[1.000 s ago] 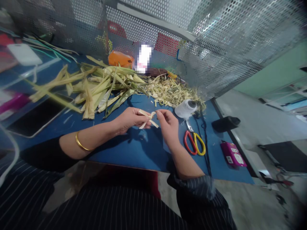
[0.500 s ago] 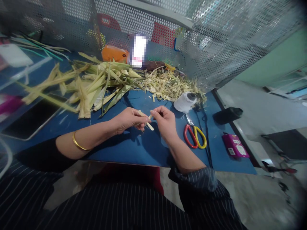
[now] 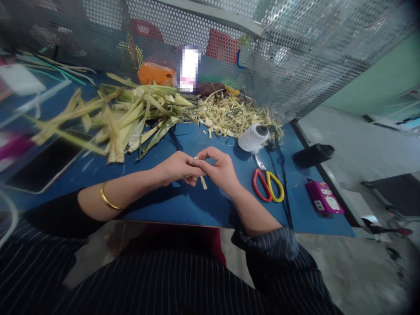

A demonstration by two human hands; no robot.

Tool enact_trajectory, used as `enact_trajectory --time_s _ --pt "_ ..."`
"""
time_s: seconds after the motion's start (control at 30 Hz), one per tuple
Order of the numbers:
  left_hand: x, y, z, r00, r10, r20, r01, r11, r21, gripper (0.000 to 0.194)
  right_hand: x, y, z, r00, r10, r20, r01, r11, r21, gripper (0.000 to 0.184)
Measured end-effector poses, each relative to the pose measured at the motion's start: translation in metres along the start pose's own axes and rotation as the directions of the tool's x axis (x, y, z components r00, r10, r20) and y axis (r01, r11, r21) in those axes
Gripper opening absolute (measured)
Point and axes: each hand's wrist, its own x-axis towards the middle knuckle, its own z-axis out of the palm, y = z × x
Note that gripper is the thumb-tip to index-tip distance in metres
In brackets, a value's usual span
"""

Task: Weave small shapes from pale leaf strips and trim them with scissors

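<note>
Both hands meet over the blue table [image 3: 157, 201]. My left hand [image 3: 177, 168] is closed on a pale strip of corn husk [image 3: 204, 182], whose end hangs below the fingers. My right hand [image 3: 219, 168] pinches the same strip at its upper end, thumb and forefinger touching the left fingertips. Most of the strip is hidden by the fingers. To the right lie scissors [image 3: 267, 186] with one red and one yellow handle, blades under a cone of white thread [image 3: 253, 138]. Beyond the hands is a pile of corn husks [image 3: 121, 113].
Shredded husk bits [image 3: 229, 113] heap at the back, before a perforated metal panel [image 3: 183, 26]. A dark phone [image 3: 46, 162] lies at left. A purple packet [image 3: 324, 197] and black cylinder [image 3: 313, 155] are near the right edge. A lit, blurred screen [image 3: 189, 68] stands behind the husks.
My right hand has moved left and closed in against my left hand. The strip's upper part, seen before between the hands, is now mostly covered by fingers.
</note>
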Motion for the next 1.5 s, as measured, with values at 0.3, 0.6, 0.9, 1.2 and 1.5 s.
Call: enact_trajectory --time_s 0.3,0.6,0.9,1.2,1.5 --pt "-0.006 0.007 0.002 0.995 0.072 0.07 -0.071 0.997 -0.014 0.025 -0.003 0.001 0.007 0.976 0.138 -0.167 -0.123 0.988 0.096 0.017" --pt "-0.005 0.01 0.0 0.998 0.07 -0.004 -0.069 0.985 -0.16 0.028 0.007 0.007 -0.008 0.945 0.229 -0.235 -0.142 0.931 0.335 0.022" --pt "0.0 0.007 -0.008 0.995 0.089 -0.05 -0.096 0.982 -0.166 0.031 0.006 0.002 -0.01 0.947 0.321 -0.02 -0.287 0.872 0.396 0.022" --pt "-0.002 0.009 -0.006 0.987 0.141 -0.073 -0.148 0.984 -0.097 0.025 0.001 0.005 -0.004 0.944 0.108 -0.313 -0.091 0.993 0.069 0.016" --pt "0.004 0.009 -0.009 0.939 0.246 -0.239 -0.317 0.888 -0.332 0.026 -0.009 -0.014 -0.003 0.962 -0.107 -0.252 0.059 0.98 -0.192 0.026"
